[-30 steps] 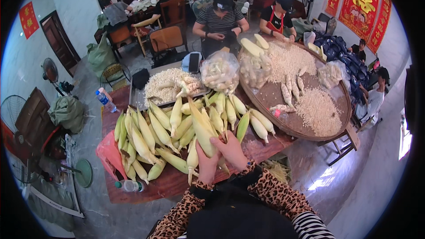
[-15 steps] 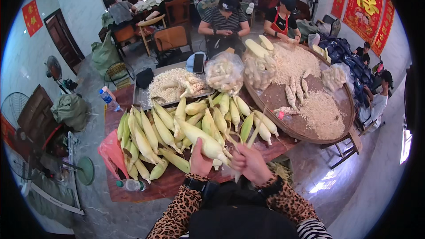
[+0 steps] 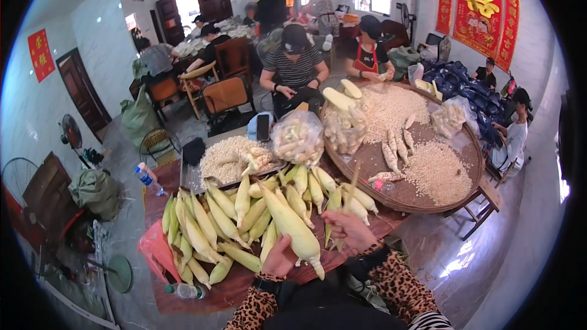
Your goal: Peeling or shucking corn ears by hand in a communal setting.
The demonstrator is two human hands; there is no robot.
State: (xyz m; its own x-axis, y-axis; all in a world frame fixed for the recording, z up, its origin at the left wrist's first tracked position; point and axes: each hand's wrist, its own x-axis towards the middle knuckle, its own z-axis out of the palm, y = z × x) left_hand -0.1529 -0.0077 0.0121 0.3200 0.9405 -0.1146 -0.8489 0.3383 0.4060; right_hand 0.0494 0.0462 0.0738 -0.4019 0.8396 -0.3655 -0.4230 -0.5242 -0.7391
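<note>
Resting in my left hand [image 3: 280, 258] is a large ear of corn [image 3: 295, 226], its pale green husk still around it. The ear tilts, with its stalk end down toward me and its tip up to the left over the pile. My right hand [image 3: 350, 228] is closed just right of the ear, apart from it, with a thin strip of corn husk [image 3: 353, 184] rising from its fingers. A pile of unpeeled corn ears [image 3: 208, 226] covers the table ahead and to the left of my hands.
Beyond the pile are a metal tray [image 3: 191, 177] of kernels, a bag of cobs [image 3: 298, 137] and a phone [image 3: 263, 127]. Right stands a round woven tray [image 3: 422, 192] with kernels and cobs. Bottles [image 3: 185, 291] and a pink bag [image 3: 156, 253] lie left. Two people sit across.
My right hand has come away from the stalk end of the ear, with the husk strip in it. The ear has swung so its stalk end points further down. The view has shifted.
</note>
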